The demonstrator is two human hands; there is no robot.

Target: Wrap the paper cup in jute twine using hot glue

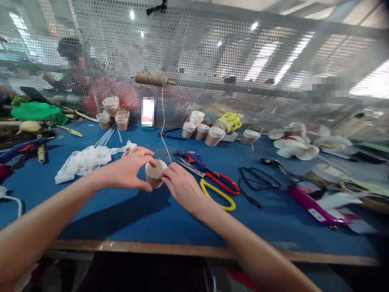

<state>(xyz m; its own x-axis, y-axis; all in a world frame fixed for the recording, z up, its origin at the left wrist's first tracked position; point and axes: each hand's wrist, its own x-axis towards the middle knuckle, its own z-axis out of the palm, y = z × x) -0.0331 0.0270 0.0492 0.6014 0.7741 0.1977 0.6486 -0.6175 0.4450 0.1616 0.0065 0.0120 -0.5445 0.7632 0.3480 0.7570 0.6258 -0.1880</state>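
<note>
A small brown cup [154,175] stands between my two hands over the blue table. My left hand [131,168] curves around its left side, the forefinger at the rim and the thumb low on the wall. My right hand [183,184] pinches the end of a beige twine [164,125] against the cup's right side. That twine runs up to a spool [151,79] on the mesh panel. Right of my right hand lie scissors with one red and one yellow handle [223,198], and behind them a blue glue gun [192,158].
White gauzy cloth [86,160] lies to the left. Small buckets [112,106] are stacked at the back left, more buckets [202,130] at the back centre. A black cable [258,180] and a purple tool [316,202] lie right. Behind the mesh panel [194,52] sits a person.
</note>
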